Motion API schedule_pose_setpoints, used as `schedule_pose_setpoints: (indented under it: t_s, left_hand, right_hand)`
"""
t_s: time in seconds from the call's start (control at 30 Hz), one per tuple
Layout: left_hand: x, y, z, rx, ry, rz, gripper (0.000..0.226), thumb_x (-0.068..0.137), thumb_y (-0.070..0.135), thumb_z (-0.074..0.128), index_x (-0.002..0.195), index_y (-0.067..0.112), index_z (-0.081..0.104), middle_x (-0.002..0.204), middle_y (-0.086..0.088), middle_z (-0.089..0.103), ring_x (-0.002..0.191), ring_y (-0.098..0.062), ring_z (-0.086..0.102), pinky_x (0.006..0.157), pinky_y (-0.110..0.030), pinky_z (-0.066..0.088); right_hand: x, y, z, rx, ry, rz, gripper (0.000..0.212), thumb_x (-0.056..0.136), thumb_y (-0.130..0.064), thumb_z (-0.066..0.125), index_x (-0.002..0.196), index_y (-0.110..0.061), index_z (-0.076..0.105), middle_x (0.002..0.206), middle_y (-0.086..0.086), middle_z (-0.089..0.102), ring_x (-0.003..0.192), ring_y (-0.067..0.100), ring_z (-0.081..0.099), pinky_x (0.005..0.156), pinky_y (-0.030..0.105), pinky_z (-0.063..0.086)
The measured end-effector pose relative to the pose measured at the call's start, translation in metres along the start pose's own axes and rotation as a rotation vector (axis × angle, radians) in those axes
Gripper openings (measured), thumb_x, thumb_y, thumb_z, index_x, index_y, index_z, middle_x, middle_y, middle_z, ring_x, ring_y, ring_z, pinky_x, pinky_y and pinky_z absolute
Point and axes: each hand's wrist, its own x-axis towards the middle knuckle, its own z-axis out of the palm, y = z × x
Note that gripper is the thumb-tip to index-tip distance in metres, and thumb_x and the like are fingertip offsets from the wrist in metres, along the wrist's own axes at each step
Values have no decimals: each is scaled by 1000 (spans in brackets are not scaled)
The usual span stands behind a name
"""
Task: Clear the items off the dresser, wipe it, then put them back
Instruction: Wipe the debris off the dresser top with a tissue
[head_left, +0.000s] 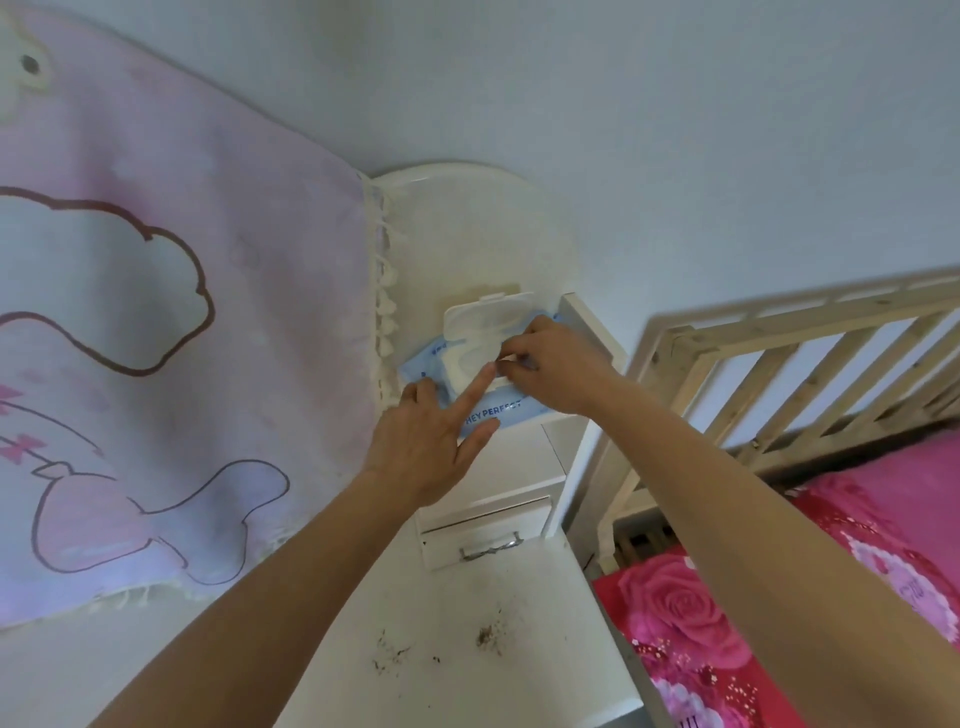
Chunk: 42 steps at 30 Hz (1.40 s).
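A blue pack of wet wipes (493, 408) lies on the upper shelf of the white dresser (498, 478), its white flip lid (485, 317) standing open. My left hand (431, 441) presses down on the pack with straight fingers, the index finger reaching to the opening. My right hand (545, 364) pinches a white wipe at the opening with its fingertips. The lower dresser top (519, 675) carries dark crumbs and dust. A small drawer with a metal handle (488, 548) sits below the shelf.
A pink and lilac cartoon cloth (156, 338) covers the dresser's left part. A wooden bed rail (779, 364) and a pink floral bedspread (779, 623) lie to the right. A rounded white back panel (467, 223) rises behind the pack against the wall.
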Motion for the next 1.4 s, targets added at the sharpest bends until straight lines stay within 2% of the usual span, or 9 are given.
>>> schedule_pose_setpoints:
  t_s: [0.1,0.17,0.3,0.47,0.6,1.0,1.1,1.23,1.4]
  left_hand:
    - [-1,0,-1,80,-6,-25,62,92,66,-1,147,43,-19,135,-17,38,113,-31,46,86,-43,45]
    - [-2,3,-4,43,27,-81,68,92,65,3,153,35,3,142,-14,36,124,-31,41,97,-46,40]
    - [12,19,-8,-121,112,-298,64,92,66,25,140,26,40,131,-5,51,117,-26,49,92,-42,39]
    - [39,33,-19,-333,95,-612,55,87,69,44,118,25,56,118,-4,55,106,-26,54,87,-41,47]
    - [40,34,-19,-410,244,-695,24,95,44,50,96,22,58,107,-5,56,76,-20,53,67,-29,37]
    - [37,43,-27,-623,386,-715,16,99,32,48,90,19,51,78,12,57,70,-12,52,58,-28,33]
    - [38,36,-29,-588,312,-688,17,99,31,47,90,16,51,80,5,60,72,-18,54,61,-29,35]
    - [39,36,-28,-511,281,-662,19,101,31,43,92,15,48,89,-1,62,75,-21,55,63,-31,37]
    - [39,38,-26,-476,326,-638,18,102,30,42,95,15,48,97,-1,60,78,-20,54,64,-32,36]
  right_hand:
    - [5,7,-4,-47,-1,-56,27,98,-34,50,117,-33,69,116,3,53,100,23,57,89,36,48]
    - [3,14,-4,-168,45,-109,31,100,-33,44,121,-33,67,113,5,54,102,25,53,85,34,43]
    - [-4,29,-4,-291,94,-139,39,101,-35,35,135,-29,54,110,7,51,96,26,53,70,34,41]
    - [-10,34,-7,-200,96,-214,40,101,-32,38,140,-32,50,115,5,50,102,25,52,79,35,42]
    - [-12,36,-6,-204,76,-292,35,103,-30,39,131,-38,58,120,1,50,110,23,48,91,33,39]
    - [-6,22,2,-426,101,-237,43,99,-24,40,142,-30,45,119,11,46,108,31,45,92,41,41]
    - [4,16,-6,-403,11,-237,32,101,-21,40,126,-26,57,117,11,51,107,31,52,84,40,46]
    - [16,7,-21,-296,-107,-252,28,101,-27,44,82,-16,62,86,3,55,86,25,59,71,35,46]
    - [25,3,-23,-269,-77,-242,32,98,-30,52,75,-11,65,73,2,61,72,22,60,68,34,49]
